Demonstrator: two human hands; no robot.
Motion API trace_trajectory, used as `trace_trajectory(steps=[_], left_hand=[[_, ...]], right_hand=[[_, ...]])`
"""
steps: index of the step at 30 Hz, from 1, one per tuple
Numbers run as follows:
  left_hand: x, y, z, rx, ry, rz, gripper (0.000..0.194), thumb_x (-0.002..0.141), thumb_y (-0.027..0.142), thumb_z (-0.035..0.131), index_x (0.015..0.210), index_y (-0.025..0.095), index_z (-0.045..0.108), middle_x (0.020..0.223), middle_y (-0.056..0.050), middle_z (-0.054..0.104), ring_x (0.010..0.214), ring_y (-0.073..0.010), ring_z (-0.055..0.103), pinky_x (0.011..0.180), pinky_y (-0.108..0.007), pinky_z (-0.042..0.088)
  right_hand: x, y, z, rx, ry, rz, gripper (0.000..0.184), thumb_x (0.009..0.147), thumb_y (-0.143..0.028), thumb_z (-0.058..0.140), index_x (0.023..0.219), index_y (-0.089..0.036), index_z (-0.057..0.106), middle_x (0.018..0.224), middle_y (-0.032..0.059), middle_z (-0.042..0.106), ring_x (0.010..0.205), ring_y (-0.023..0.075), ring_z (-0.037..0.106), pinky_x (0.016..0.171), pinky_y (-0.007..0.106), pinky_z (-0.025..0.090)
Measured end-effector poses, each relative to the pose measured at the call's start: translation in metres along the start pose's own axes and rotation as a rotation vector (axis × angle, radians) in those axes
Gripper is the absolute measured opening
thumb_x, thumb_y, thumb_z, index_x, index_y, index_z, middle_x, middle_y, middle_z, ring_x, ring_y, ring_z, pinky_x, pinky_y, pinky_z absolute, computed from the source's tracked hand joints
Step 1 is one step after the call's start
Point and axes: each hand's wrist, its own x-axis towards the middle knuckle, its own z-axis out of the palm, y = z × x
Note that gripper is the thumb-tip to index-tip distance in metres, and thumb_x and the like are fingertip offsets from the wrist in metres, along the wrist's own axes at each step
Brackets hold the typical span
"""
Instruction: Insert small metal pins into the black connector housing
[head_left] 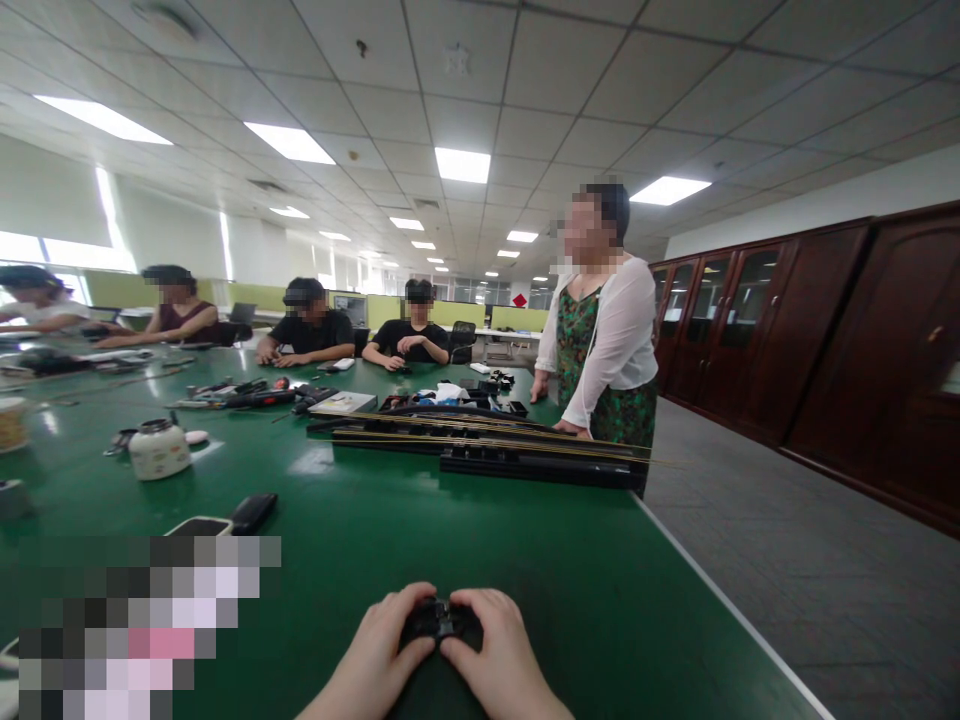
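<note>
At the near edge of the green table (337, 560), both my hands are curled around a small black part (444, 618) with a shiny, metal-looking middle. My left hand (390, 635) grips its left side between thumb and fingers. From the right, my right hand (491, 640) holds the same part, its thumb at the front and fingers behind. The fingers hide much of the part, so its exact kind cannot be told.
Long black rails with thin yellowish rods (495, 440) lie across the table ahead. A white jar (160, 448) and a dark pouch-like object (253, 512) are on the left. Tools (255, 395) are piled farther back. A person (600, 330) stands at the right edge; several others sit beyond.
</note>
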Motion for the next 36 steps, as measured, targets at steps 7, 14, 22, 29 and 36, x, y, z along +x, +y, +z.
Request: trace_trajectory(steps=[7, 14, 22, 29, 36], left_hand=[[0.001, 0.002, 0.005, -0.316, -0.038, 0.005, 0.040, 0.074, 0.023, 0.052, 0.113, 0.023, 0.044, 0.107, -0.006, 0.062, 0.106, -0.0215, 0.054, 0.097, -0.036, 0.037], [0.004, 0.003, 0.006, -0.526, -0.036, -0.025, 0.048, 0.070, 0.032, 0.062, 0.112, 0.023, 0.041, 0.108, -0.008, 0.063, 0.104, -0.0246, 0.057, 0.091, -0.036, 0.041], [0.002, 0.008, 0.008, -0.690, -0.113, -0.032, 0.050, 0.070, 0.047, 0.063, 0.108, 0.024, 0.040, 0.105, -0.007, 0.065, 0.106, -0.0249, 0.057, 0.093, -0.037, 0.040], [0.002, 0.011, 0.007, -0.741, -0.127, -0.037, 0.054, 0.069, 0.049, 0.064, 0.110, 0.025, 0.039, 0.104, -0.006, 0.065, 0.105, -0.0250, 0.058, 0.094, -0.038, 0.039], [0.001, 0.013, 0.006, -0.714, -0.127, -0.068, 0.047, 0.070, 0.051, 0.061, 0.103, 0.024, 0.042, 0.086, -0.001, 0.066, 0.083, -0.0189, 0.062, 0.077, -0.031, 0.044]], right_hand=[[-0.001, -0.003, -0.004, 0.131, 0.022, -0.046, 0.038, 0.067, -0.021, 0.057, 0.104, -0.024, 0.059, 0.108, 0.0039, 0.062, 0.104, 0.0216, 0.054, 0.094, 0.035, 0.039], [-0.001, -0.001, -0.002, 0.203, 0.072, -0.096, 0.039, 0.069, -0.020, 0.056, 0.108, -0.023, 0.057, 0.112, 0.0054, 0.061, 0.106, 0.0208, 0.055, 0.095, 0.034, 0.041], [-0.002, -0.005, -0.006, 0.166, 0.054, -0.106, 0.023, 0.071, -0.020, 0.056, 0.093, -0.022, 0.062, 0.115, 0.0072, 0.059, 0.112, 0.0213, 0.052, 0.098, 0.036, 0.038], [-0.002, -0.006, -0.007, 0.186, 0.049, -0.101, 0.022, 0.071, -0.019, 0.057, 0.092, -0.022, 0.063, 0.114, 0.0077, 0.059, 0.110, 0.0214, 0.052, 0.098, 0.038, 0.038], [-0.001, -0.007, -0.006, 0.210, 0.052, -0.090, 0.020, 0.073, -0.022, 0.057, 0.092, -0.022, 0.063, 0.112, 0.0079, 0.060, 0.109, 0.0215, 0.053, 0.097, 0.038, 0.038]])
